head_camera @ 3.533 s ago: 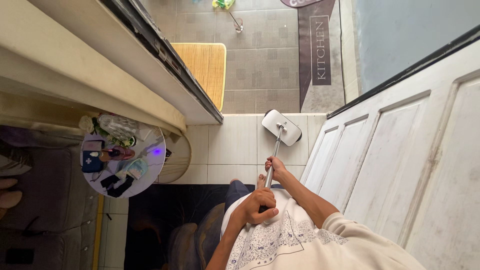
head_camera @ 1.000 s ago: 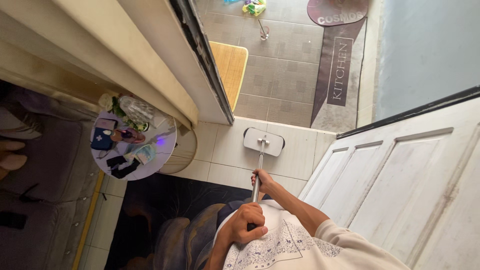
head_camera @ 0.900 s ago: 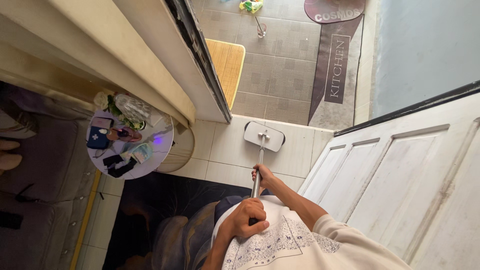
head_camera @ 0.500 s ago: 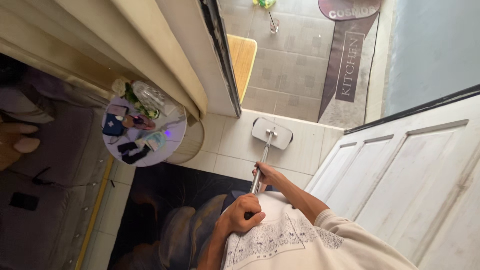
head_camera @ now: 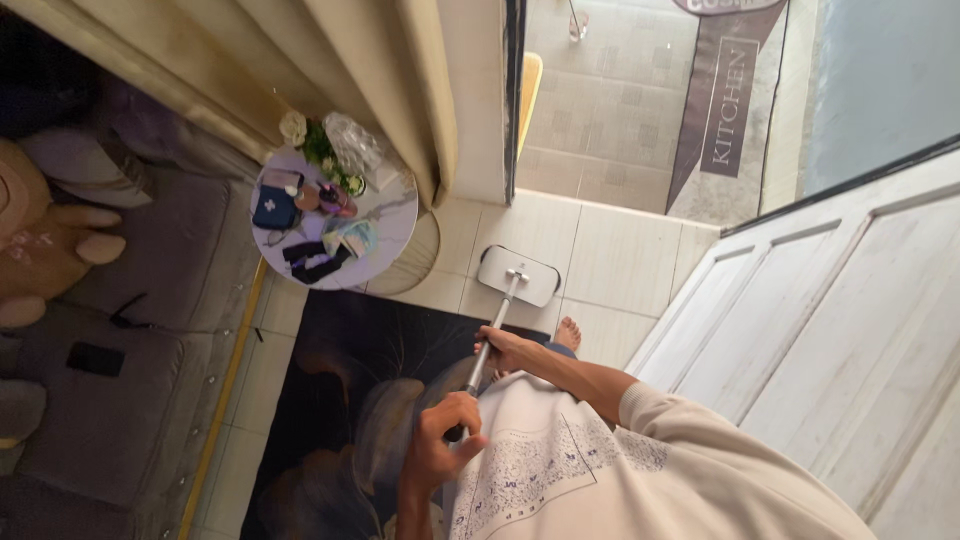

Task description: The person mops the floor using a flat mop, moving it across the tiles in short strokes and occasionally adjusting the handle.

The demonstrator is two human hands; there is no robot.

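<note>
I hold a flat mop with both hands. Its white rectangular head (head_camera: 518, 275) lies on the pale floor tiles, just beyond the edge of a dark patterned rug (head_camera: 340, 400). The thin metal handle (head_camera: 495, 330) runs back from it toward my body. My right hand (head_camera: 508, 350) grips the handle lower down, its arm in a cream long sleeve. My left hand (head_camera: 440, 452) is closed around the upper end of the handle, above the rug. A bare foot (head_camera: 568, 334) shows beside the handle.
A small round table (head_camera: 385, 225) crowded with small items and flowers stands left of the mop head. A grey sofa (head_camera: 120, 330) with a stuffed toy (head_camera: 40, 245) fills the left. A white panelled door (head_camera: 830, 330) is at the right, a beige curtain (head_camera: 340, 60) above, and a long floor mat (head_camera: 725, 110) beyond the doorway.
The view has swung left, bringing the sofa and toy into sight. The mop head has shifted slightly on the tiles near the rug edge. Both hands keep their grip.
</note>
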